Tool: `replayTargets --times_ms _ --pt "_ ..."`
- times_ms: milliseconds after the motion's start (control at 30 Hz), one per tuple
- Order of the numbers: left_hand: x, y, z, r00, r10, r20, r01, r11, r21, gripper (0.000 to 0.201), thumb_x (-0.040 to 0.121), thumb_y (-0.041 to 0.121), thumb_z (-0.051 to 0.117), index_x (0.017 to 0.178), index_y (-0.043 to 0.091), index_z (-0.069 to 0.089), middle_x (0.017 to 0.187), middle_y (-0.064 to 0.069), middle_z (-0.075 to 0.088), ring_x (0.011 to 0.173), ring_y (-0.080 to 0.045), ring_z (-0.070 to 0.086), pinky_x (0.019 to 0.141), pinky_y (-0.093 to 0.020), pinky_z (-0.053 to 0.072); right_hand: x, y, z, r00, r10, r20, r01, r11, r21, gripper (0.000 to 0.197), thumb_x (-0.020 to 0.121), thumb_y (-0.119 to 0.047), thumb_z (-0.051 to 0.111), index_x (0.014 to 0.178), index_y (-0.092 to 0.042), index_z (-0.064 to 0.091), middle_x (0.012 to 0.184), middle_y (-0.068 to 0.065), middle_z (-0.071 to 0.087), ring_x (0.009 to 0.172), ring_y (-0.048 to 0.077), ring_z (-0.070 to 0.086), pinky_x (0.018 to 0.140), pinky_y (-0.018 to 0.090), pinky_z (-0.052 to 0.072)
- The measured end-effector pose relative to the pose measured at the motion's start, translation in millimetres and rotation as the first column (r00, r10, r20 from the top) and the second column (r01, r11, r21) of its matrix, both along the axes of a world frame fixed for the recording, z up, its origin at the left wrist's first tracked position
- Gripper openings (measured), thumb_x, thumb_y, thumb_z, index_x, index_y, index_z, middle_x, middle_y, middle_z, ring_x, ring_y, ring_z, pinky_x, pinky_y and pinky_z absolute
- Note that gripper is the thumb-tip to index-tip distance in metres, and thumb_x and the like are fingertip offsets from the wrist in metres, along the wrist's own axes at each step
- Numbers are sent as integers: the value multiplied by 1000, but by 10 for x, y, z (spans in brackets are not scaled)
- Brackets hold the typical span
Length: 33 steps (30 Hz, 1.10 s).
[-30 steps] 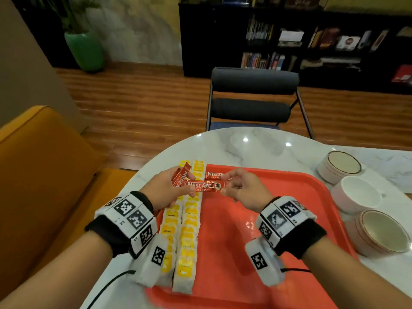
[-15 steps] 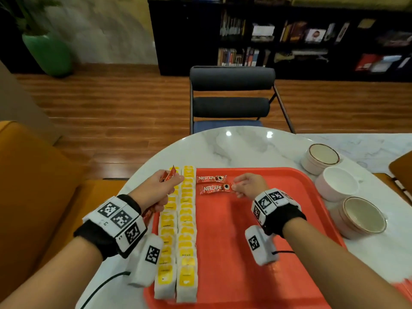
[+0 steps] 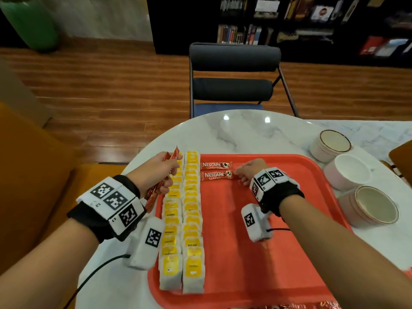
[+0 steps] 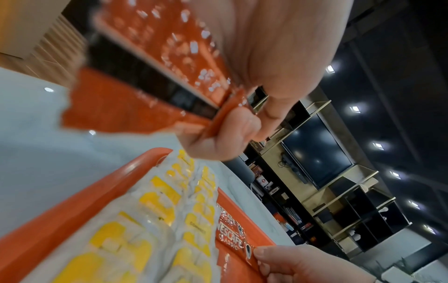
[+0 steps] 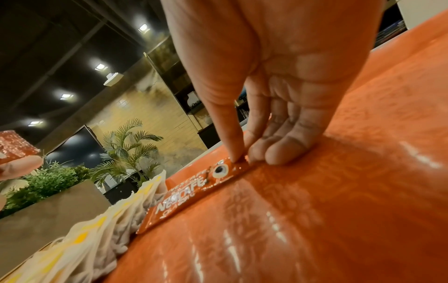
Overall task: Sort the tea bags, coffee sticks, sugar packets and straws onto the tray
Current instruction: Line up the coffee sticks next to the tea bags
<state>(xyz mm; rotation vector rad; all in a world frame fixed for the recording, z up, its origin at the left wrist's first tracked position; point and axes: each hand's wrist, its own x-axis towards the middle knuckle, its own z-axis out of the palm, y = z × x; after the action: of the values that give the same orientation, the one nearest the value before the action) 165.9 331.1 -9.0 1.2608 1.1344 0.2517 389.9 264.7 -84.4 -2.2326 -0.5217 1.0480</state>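
Head view: the left hand (image 3: 156,172) grips spare sticks (image 3: 172,156) over the tea bags (image 3: 191,219) on the tray (image 3: 278,253).

Left wrist view: fingers (image 4: 218,139) clamp the sticks.

Right wrist view: the right hand (image 5: 274,107) pinches a stick (image 5: 194,191) lying on the tray beside the tea bags.

I see a wood-plank floor (image 3: 107,85), a dark padded chair (image 3: 233,79) at frame centre, black bookshelves (image 3: 312,25) upper right, a green pot (image 3: 29,23) upper left, an orange sofa (image 3: 33,186) left.
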Motion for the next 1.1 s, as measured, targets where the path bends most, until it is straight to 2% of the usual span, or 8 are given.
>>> replayTargets --times_ms 133,400,500,567,667,800,933,1100 --pt "-9 -18 -37 1000 -20 -3 20 1000 5 20 95 9 41 112 16 48 69 -3 40 37 -9 33 33 -16 27 25 91 -56 1000 -4 29 6 996 -86 12 75 -7 71 75 2 63 64 9 54 55 18 48 55 25 42" --pt "0 -22 -36 1000 -2 -7 2 1000 11 23 94 8 42 116 14 46 72 -4 40 39 -9 35 33 -16 29 109 202 -168 1000 -9 20 12 987 -159 30 72 -19 77 90 2 65 86 16 67 75 26 61 76 34 52" --pt "15 -36 -20 1000 14 -8 -14 1000 24 16 92 6 42 106 13 45 74 -5 41 43 -12 35 33 -17 30 108 200 -177 999 50 18 -45 979 -197 33 74 -29 74 94 -4 65 88 11 68 71 21 60 57 27 48" --pt "28 -59 -1 1000 20 -5 -20 999 33 17 92 5 41 107 12 44 73 -5 42 41 -11 36 34 -17 30 131 191 -201 998 56 12 -53 981 -187 36 74 -33 74 94 -5 66 90 9 68 72 20 60 55 25 46" --pt "44 -105 24 1000 4 -12 -3 999 40 20 93 4 39 112 10 43 67 -5 44 32 -7 39 33 -15 32 116 101 -128 998 -46 -48 43 996 -74 41 68 -31 79 90 1 66 81 15 68 68 24 58 70 34 52" --pt "52 -212 42 992 -123 -30 124 991 57 19 96 9 44 114 3 48 67 -3 56 34 -4 47 39 -16 40 31 -164 92 996 -31 -79 40 992 116 25 76 -23 74 78 -7 55 63 7 56 52 17 51 52 26 46" --pt "113 -398 49 954 -292 -65 298 948 110 24 99 19 41 122 12 40 88 -3 66 35 -5 48 34 -16 37 -103 -444 371 977 144 -157 -89 946 313 14 82 -12 67 90 -8 56 66 6 53 47 11 51 46 20 47" --pt "269 -625 12 932 -355 -78 360 929 80 10 98 22 45 97 12 46 82 -6 67 30 -8 39 31 -12 27 -248 -700 600 886 403 -231 -279 859 429 29 82 0 62 110 -8 58 74 7 60 51 5 60 54 16 52"
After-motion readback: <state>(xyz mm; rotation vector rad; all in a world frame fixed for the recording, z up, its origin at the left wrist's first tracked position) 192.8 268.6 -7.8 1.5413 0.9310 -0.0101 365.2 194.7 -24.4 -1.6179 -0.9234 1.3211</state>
